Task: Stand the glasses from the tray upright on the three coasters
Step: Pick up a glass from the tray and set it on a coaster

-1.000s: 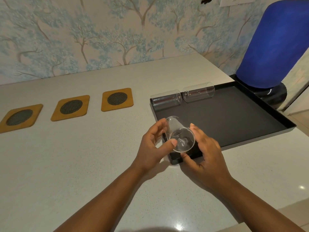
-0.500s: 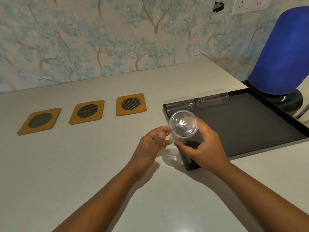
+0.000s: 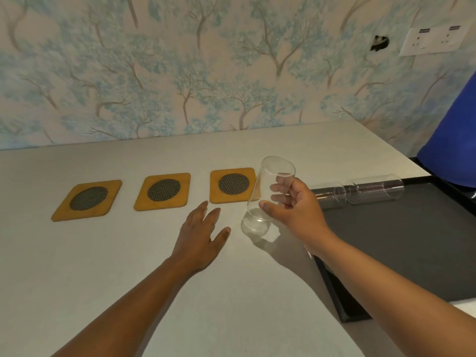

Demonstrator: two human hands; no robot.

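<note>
Clear glass [image 3: 268, 191] gripped in right hand [image 3: 296, 210], tilted beside nearest coaster [image 3: 233, 185], left hand [image 3: 198, 235] spread empty

wall: wallpaper [image 3: 206, 73] with blue trees | socket plate [image 3: 435, 39] upper right | countertop [image 3: 103, 266] pale grey, meeting wall at back edge

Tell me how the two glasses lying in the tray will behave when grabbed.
The two glasses lie on their sides against the tray's far rim, so a nudge would probably roll them. They look like clear, thin-walled glass: likely light, rigid, breakable if knocked. The smooth surface may be slippery, so a wrapping grip seems wise.
</note>
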